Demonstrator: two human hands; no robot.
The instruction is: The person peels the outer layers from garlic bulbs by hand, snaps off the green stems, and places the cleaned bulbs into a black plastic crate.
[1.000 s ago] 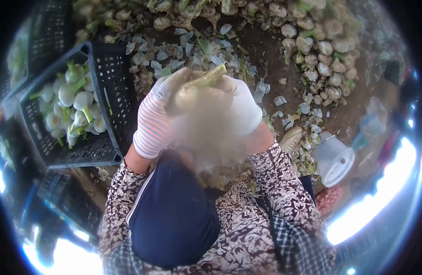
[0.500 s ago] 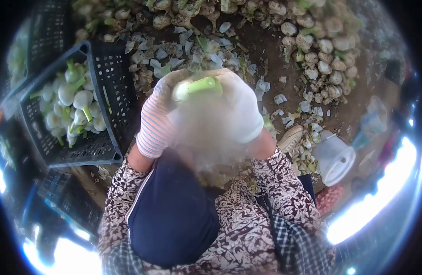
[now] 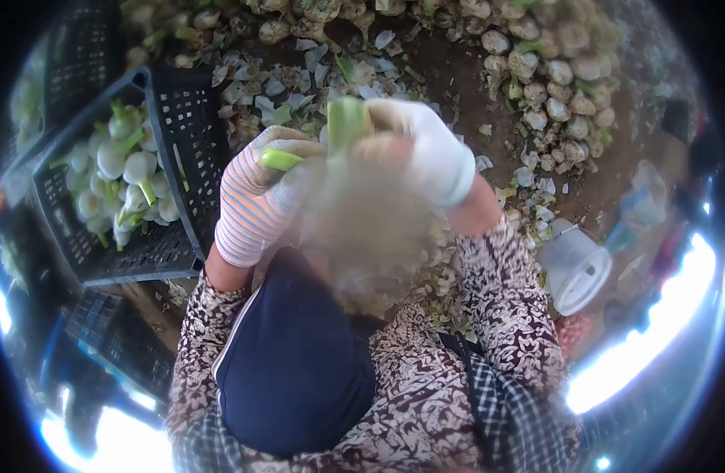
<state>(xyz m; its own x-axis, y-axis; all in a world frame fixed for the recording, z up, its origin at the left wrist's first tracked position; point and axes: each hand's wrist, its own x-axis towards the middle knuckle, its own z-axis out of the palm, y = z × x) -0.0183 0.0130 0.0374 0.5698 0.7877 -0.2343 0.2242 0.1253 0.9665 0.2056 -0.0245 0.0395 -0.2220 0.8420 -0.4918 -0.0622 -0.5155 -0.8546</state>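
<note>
My left hand [image 3: 260, 189], in a striped glove, is closed around a garlic bulb whose cut green stem [image 3: 280, 160] pokes out over the fingers. The bulb itself is hidden by the glove and a blurred patch in mid-view. My right hand [image 3: 421, 154], in a white glove, pinches a broad green piece of garlic stalk [image 3: 347, 123] that stands up between the two hands. Its lower end fades into the blur. Both hands are raised above the littered ground, close together.
At left stands a black plastic crate [image 3: 191, 150] holding peeled white garlic bulbs [image 3: 110, 160]. Unpeeled, soil-marked bulbs [image 3: 559, 98] are heaped at the back and right. Papery peelings [image 3: 288, 87] cover the ground. A white bucket [image 3: 579, 268] lies to the right.
My hands have moved apart, the right one going outward to the right. The green stalk piece now stands upright at my right fingers; the whitish bulb seen earlier is hidden.
</note>
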